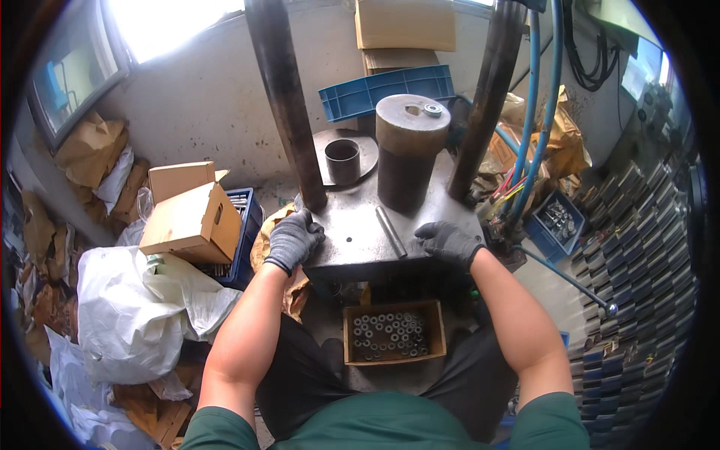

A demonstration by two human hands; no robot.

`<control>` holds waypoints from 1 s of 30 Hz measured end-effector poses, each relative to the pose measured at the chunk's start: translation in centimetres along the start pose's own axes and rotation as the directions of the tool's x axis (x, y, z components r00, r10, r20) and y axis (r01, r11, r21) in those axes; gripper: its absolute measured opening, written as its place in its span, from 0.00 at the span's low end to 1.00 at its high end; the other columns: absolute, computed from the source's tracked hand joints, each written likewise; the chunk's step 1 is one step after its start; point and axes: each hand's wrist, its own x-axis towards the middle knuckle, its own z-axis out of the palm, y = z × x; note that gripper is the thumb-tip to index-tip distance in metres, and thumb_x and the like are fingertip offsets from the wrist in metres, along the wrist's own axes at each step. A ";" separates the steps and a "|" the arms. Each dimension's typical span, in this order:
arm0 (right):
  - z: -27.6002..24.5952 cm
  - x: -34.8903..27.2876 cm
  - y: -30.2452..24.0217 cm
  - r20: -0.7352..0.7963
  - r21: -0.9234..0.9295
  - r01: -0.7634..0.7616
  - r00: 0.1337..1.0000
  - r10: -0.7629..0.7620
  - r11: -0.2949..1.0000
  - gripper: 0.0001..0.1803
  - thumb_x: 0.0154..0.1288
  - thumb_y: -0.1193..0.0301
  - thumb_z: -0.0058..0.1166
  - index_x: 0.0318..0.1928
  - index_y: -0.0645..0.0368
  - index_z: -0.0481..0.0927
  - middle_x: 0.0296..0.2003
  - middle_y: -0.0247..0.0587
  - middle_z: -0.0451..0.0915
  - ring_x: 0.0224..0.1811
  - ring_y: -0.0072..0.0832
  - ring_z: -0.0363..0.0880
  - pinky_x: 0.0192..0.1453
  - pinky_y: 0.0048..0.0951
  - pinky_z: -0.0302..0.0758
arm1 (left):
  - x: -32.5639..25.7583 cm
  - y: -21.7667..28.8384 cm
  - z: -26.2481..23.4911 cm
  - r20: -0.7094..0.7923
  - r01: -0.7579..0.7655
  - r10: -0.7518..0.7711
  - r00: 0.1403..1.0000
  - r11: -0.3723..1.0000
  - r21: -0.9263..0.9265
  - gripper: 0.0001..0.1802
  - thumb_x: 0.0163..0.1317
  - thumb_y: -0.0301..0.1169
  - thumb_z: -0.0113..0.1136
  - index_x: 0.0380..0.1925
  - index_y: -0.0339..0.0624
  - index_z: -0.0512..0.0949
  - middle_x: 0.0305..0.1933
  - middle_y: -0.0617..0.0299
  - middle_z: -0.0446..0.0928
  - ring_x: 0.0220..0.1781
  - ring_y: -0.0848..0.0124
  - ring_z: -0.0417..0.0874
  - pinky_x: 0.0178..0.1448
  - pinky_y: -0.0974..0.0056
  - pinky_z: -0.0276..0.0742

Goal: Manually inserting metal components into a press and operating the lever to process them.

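the left hand [294, 238], in a dark grey glove, lies on the left front corner of the steel press table [352, 240] with its fingers curled over the edge, holding nothing. the right hand [448, 241], in the same kind of glove, rests flat on the right front edge of the table, fingers spread a little, also empty.

on the table stands one big rusty cylinder [409, 154], and on top of it lies one small metal ring [433, 110]. one thin steel rod [391, 232] lies on the table between the two hands, just in front of the cylinder. two dark columns [286, 97] rise from the table, one at each side of the cylinder. behind the table, left of the cylinder, one short dark sleeve [342, 160] stands on a round plate.

below the table front, between the knees, is one open brown cardboard box [393, 332] full of small metal rings, too many to count. left of the table sits one closed brown carton [191, 216] on a blue crate. behind the cylinder leans one blue plastic tray [386, 90], and above it two plain cardboard pieces. right of the table is one small blue bin [556, 219] with metal parts.
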 end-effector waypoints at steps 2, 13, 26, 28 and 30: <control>-0.7 0.1 0.3 0.002 -0.013 0.017 1.000 -0.017 1.000 0.24 0.66 0.65 0.61 0.61 0.60 0.85 0.53 0.54 0.88 0.55 0.44 0.88 0.63 0.38 0.81 | -0.4 0.2 -0.1 0.104 0.046 -0.038 0.994 0.996 -0.074 0.13 0.63 0.35 0.68 0.36 0.35 0.78 0.24 0.48 0.82 0.22 0.60 0.86 0.30 0.55 0.80; -5.1 -4.2 1.0 -0.082 0.180 -0.090 0.991 0.106 0.980 0.26 0.61 0.70 0.65 0.61 0.62 0.84 0.46 0.52 0.90 0.48 0.38 0.90 0.57 0.36 0.85 | -6.1 9.2 0.5 0.314 -0.066 0.195 0.929 0.924 -0.378 0.17 0.63 0.39 0.75 0.38 0.39 0.79 0.34 0.53 0.84 0.36 0.63 0.86 0.45 0.57 0.83; -6.2 -7.6 1.6 -0.301 0.209 -0.031 0.949 0.094 0.977 0.21 0.64 0.67 0.67 0.56 0.62 0.87 0.41 0.49 0.90 0.44 0.37 0.91 0.54 0.36 0.85 | 6.9 20.5 -9.0 -0.393 -0.465 0.305 0.867 0.777 -0.423 0.16 0.62 0.24 0.75 0.48 0.37 0.81 0.44 0.56 0.83 0.43 0.67 0.86 0.50 0.64 0.82; -6.3 -7.9 1.6 -0.367 0.170 0.022 0.929 0.042 0.985 0.20 0.64 0.66 0.67 0.55 0.62 0.87 0.42 0.50 0.90 0.45 0.38 0.91 0.54 0.36 0.85 | 8.9 20.7 -9.8 -0.427 -0.509 0.409 0.806 0.848 -0.148 0.16 0.63 0.25 0.71 0.50 0.36 0.81 0.51 0.49 0.81 0.48 0.56 0.86 0.53 0.57 0.83; -6.6 -8.4 1.5 -0.386 0.197 0.008 0.920 0.070 0.980 0.19 0.66 0.66 0.66 0.53 0.64 0.88 0.43 0.52 0.90 0.46 0.39 0.91 0.55 0.36 0.85 | 10.2 21.1 -9.6 -0.313 -0.537 0.526 0.790 0.841 0.058 0.19 0.65 0.29 0.68 0.55 0.37 0.81 0.57 0.46 0.80 0.53 0.49 0.85 0.59 0.52 0.82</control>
